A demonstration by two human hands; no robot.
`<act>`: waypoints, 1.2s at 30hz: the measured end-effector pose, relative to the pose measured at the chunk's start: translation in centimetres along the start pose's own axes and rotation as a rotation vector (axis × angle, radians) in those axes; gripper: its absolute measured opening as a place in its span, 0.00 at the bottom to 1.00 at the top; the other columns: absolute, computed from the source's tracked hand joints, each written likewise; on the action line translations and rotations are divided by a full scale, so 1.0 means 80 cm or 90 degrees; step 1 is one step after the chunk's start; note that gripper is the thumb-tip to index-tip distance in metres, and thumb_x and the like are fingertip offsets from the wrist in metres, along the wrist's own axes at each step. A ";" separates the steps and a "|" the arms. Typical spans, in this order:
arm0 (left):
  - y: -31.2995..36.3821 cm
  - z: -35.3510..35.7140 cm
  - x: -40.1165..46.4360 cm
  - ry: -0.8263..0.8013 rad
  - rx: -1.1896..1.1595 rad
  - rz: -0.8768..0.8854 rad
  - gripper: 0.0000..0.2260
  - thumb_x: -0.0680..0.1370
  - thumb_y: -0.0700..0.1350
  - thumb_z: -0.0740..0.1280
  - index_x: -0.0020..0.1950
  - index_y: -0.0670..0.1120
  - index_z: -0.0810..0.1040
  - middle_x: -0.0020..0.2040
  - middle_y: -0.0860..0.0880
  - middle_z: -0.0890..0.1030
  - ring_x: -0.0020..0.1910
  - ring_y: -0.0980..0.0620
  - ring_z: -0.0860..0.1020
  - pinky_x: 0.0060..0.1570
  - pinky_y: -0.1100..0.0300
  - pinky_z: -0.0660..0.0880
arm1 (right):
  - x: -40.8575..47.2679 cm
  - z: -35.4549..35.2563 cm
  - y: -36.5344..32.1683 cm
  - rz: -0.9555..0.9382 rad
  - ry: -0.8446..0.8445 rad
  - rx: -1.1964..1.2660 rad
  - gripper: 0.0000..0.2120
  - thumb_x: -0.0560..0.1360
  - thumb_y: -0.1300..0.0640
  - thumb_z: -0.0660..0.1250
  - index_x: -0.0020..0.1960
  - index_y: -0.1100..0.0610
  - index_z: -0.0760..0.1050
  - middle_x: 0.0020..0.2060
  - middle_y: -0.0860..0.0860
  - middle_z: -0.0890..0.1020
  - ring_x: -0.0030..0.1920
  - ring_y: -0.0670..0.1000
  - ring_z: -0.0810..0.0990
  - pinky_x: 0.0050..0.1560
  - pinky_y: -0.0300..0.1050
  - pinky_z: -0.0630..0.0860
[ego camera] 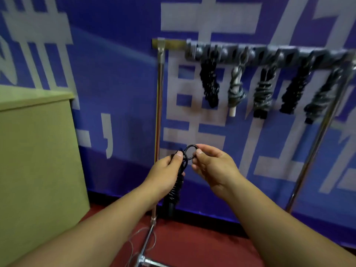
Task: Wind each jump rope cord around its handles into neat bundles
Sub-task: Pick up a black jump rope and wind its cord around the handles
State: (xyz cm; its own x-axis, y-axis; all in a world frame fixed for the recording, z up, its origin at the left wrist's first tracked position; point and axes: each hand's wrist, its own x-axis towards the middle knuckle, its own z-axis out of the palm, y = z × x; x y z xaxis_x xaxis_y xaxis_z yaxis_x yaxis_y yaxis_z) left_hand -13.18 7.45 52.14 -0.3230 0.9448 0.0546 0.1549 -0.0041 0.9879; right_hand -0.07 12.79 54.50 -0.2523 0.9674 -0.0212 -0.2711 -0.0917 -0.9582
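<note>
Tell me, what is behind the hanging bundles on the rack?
Behind the bundles hanging from the rack is a blue banner with large pale characters. The bundles cover parts of those characters, so they cannot be read whole.

Blue banner [119, 78] with white characters behind; chrome rack [159, 105]; beige cabinet [36, 151] at left; red floor [192, 247].

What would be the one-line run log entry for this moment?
left hand: grips wound black rope bundle | right hand: pinches cord loop
</note>
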 end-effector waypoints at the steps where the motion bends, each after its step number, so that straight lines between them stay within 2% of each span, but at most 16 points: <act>1: 0.010 -0.001 0.004 0.006 0.012 0.000 0.19 0.81 0.63 0.59 0.46 0.50 0.80 0.41 0.48 0.85 0.42 0.47 0.83 0.51 0.47 0.79 | 0.003 0.002 -0.012 -0.011 -0.001 -0.014 0.08 0.79 0.66 0.66 0.56 0.59 0.79 0.42 0.55 0.82 0.41 0.50 0.80 0.47 0.45 0.83; 5: 0.080 -0.009 0.036 0.022 0.052 0.044 0.20 0.81 0.64 0.58 0.48 0.50 0.80 0.44 0.48 0.85 0.46 0.47 0.83 0.55 0.47 0.80 | 0.031 0.025 -0.088 -0.097 0.023 -0.086 0.06 0.78 0.67 0.67 0.54 0.62 0.80 0.39 0.55 0.82 0.37 0.51 0.80 0.41 0.43 0.81; 9: 0.136 -0.013 0.070 0.021 0.121 0.066 0.24 0.81 0.65 0.56 0.50 0.47 0.80 0.48 0.46 0.85 0.49 0.46 0.83 0.58 0.46 0.78 | 0.061 0.043 -0.151 -0.179 0.050 -0.144 0.06 0.77 0.67 0.68 0.52 0.63 0.80 0.39 0.56 0.82 0.36 0.51 0.80 0.43 0.44 0.82; 12: 0.171 -0.017 0.096 0.040 0.120 0.070 0.25 0.81 0.65 0.55 0.52 0.46 0.80 0.50 0.45 0.84 0.51 0.45 0.82 0.59 0.47 0.77 | 0.079 0.058 -0.190 -0.220 0.048 -0.185 0.04 0.77 0.66 0.69 0.51 0.62 0.81 0.39 0.56 0.83 0.36 0.51 0.81 0.36 0.39 0.80; 14: 0.194 -0.019 0.116 0.061 0.120 0.083 0.24 0.81 0.65 0.55 0.51 0.47 0.79 0.53 0.43 0.83 0.53 0.44 0.81 0.59 0.48 0.77 | 0.095 0.069 -0.215 -0.250 0.044 -0.206 0.05 0.77 0.65 0.69 0.51 0.60 0.81 0.40 0.56 0.84 0.38 0.51 0.82 0.39 0.40 0.82; 16: 0.218 -0.023 0.134 0.085 0.115 0.101 0.22 0.82 0.64 0.54 0.49 0.49 0.77 0.53 0.44 0.82 0.51 0.46 0.80 0.53 0.52 0.76 | 0.109 0.083 -0.240 -0.281 0.041 -0.232 0.05 0.77 0.64 0.69 0.51 0.58 0.82 0.42 0.55 0.84 0.40 0.51 0.84 0.45 0.43 0.83; 18: 0.240 -0.026 0.153 0.106 0.099 0.122 0.23 0.82 0.64 0.53 0.53 0.48 0.78 0.51 0.45 0.81 0.49 0.47 0.79 0.50 0.54 0.76 | 0.124 0.096 -0.263 -0.313 0.043 -0.247 0.05 0.77 0.63 0.69 0.50 0.56 0.82 0.42 0.55 0.85 0.43 0.53 0.85 0.48 0.47 0.84; 20: 0.256 -0.027 0.171 0.131 0.071 0.132 0.25 0.82 0.64 0.53 0.56 0.46 0.78 0.50 0.44 0.82 0.49 0.46 0.79 0.53 0.52 0.77 | 0.138 0.107 -0.282 -0.343 0.059 -0.259 0.04 0.76 0.63 0.70 0.46 0.55 0.82 0.41 0.55 0.85 0.43 0.54 0.86 0.49 0.49 0.84; 22: 0.268 -0.026 0.187 0.179 0.047 0.133 0.25 0.82 0.64 0.54 0.56 0.44 0.78 0.49 0.44 0.81 0.47 0.46 0.79 0.49 0.53 0.77 | 0.155 0.118 -0.295 -0.365 0.077 -0.283 0.06 0.75 0.62 0.71 0.42 0.53 0.81 0.39 0.54 0.85 0.42 0.54 0.86 0.47 0.51 0.84; 24: 0.275 -0.023 0.203 0.231 0.034 0.112 0.25 0.82 0.62 0.54 0.61 0.43 0.77 0.54 0.43 0.80 0.48 0.45 0.77 0.45 0.54 0.73 | 0.174 0.127 -0.301 -0.355 0.084 -0.303 0.10 0.75 0.64 0.71 0.38 0.52 0.80 0.38 0.55 0.85 0.41 0.55 0.86 0.46 0.52 0.84; 26: 0.273 -0.021 0.214 0.254 0.043 0.073 0.26 0.82 0.61 0.55 0.68 0.41 0.73 0.61 0.41 0.78 0.54 0.43 0.76 0.48 0.54 0.70 | 0.189 0.134 -0.297 -0.336 0.078 -0.367 0.12 0.73 0.67 0.71 0.37 0.52 0.79 0.40 0.57 0.85 0.43 0.57 0.86 0.47 0.54 0.84; 28: 0.262 -0.017 0.221 0.248 0.069 0.021 0.28 0.82 0.61 0.56 0.71 0.40 0.70 0.64 0.40 0.76 0.55 0.42 0.75 0.50 0.55 0.69 | 0.195 0.134 -0.282 -0.319 0.062 -0.435 0.12 0.72 0.68 0.69 0.38 0.52 0.79 0.43 0.58 0.84 0.46 0.59 0.85 0.48 0.55 0.83; 30: 0.248 -0.014 0.224 0.226 0.090 -0.006 0.28 0.82 0.62 0.56 0.69 0.40 0.71 0.58 0.41 0.78 0.50 0.44 0.76 0.47 0.56 0.69 | 0.199 0.129 -0.263 -0.317 0.041 -0.456 0.15 0.73 0.69 0.65 0.41 0.50 0.81 0.44 0.55 0.84 0.48 0.58 0.84 0.50 0.55 0.83; 33: 0.228 -0.014 0.222 0.196 0.090 0.059 0.23 0.82 0.63 0.55 0.57 0.45 0.77 0.44 0.48 0.77 0.41 0.50 0.75 0.41 0.57 0.70 | 0.191 0.114 -0.236 -0.357 0.029 -0.384 0.17 0.77 0.67 0.65 0.61 0.51 0.80 0.47 0.49 0.83 0.49 0.52 0.83 0.53 0.53 0.82; 34: 0.219 -0.017 0.222 0.183 0.082 0.087 0.22 0.82 0.63 0.55 0.55 0.47 0.78 0.45 0.49 0.78 0.43 0.51 0.75 0.42 0.58 0.71 | 0.187 0.108 -0.227 -0.359 0.025 -0.356 0.16 0.78 0.64 0.66 0.65 0.53 0.78 0.47 0.48 0.83 0.49 0.51 0.83 0.53 0.53 0.82; 36: 0.201 -0.024 0.218 0.163 0.062 0.127 0.18 0.82 0.62 0.58 0.55 0.50 0.79 0.49 0.51 0.80 0.47 0.53 0.77 0.44 0.57 0.74 | 0.181 0.096 -0.207 -0.355 0.017 -0.337 0.13 0.79 0.59 0.67 0.63 0.57 0.78 0.45 0.48 0.84 0.47 0.49 0.84 0.53 0.54 0.82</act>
State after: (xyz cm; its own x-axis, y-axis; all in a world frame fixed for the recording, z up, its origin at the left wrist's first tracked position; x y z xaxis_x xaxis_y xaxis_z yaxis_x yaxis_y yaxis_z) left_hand -18.16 23.25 69.25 -0.4994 0.8153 0.2929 0.3230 -0.1384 0.9362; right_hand -6.36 26.48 72.29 -0.1844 0.8434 0.5047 0.1310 0.5300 -0.8378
